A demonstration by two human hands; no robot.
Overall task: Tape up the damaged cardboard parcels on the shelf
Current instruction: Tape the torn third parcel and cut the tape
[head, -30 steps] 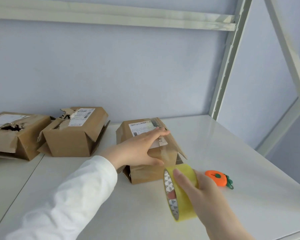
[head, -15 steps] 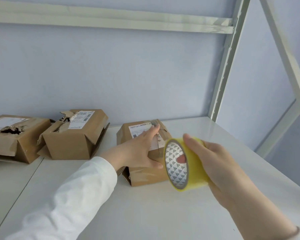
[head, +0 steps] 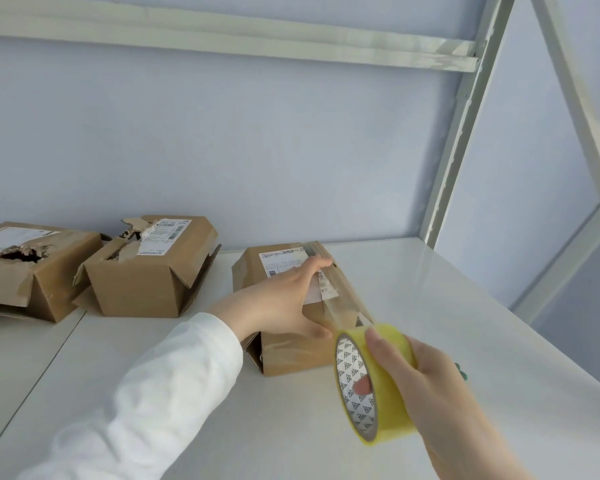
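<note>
A small cardboard parcel (head: pixel 291 351) with a white label lies on the white shelf (head: pixel 465 323). My left hand (head: pixel 281 299) lies across its top, thumb down the front face, fingers straight along the label. My right hand (head: pixel 423 379) grips a yellow tape roll (head: pixel 381 386) just in front of the parcel, thumb through the core. A clear strip of tape (head: pixel 333 299) runs from the roll up over the parcel's top. Two torn parcels stand to the left: the middle one (head: pixel 146 271) and the far-left one (head: pixel 25 268), each with a ragged hole in its top.
A white upright post (head: pixel 465 109) rises at the shelf's back right corner, with a diagonal brace (head: pixel 582 109) at the right. An upper shelf rail (head: pixel 222 43) crosses overhead. A green bit of a small object (head: pixel 461 370) peeks out behind my right hand.
My right hand pulled the tape roll back down toward me from above the parcel, drawing the strip out over the top. My left hand stayed on the parcel.
</note>
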